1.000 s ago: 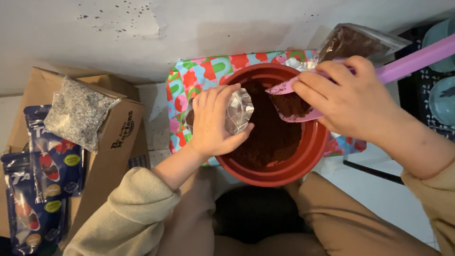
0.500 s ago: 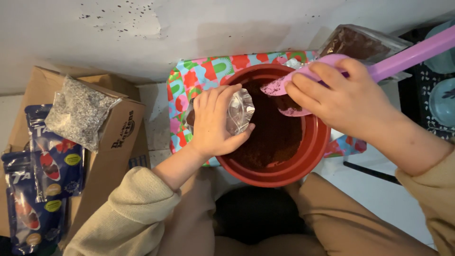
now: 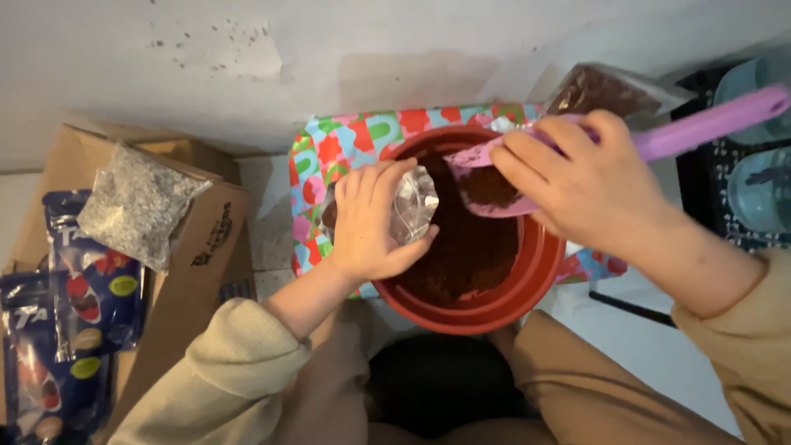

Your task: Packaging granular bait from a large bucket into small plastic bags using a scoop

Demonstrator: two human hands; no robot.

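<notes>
— Where does the bag sit? Your left hand pinches the small clear bag over the red pot's nine o'clock rim.

— And the scoop? Your right hand wraps the pink scoop, its soil-filled bowl at three o'clock from the bag, handle running toward two o'clock.

Both hands are bare: the left hand and the right hand wear no gloves or rings. Loose sleeves of a soft, pale beige sweatshirt are pushed up the forearms with ribbed cuffs, and the trousers are tan brown
</notes>
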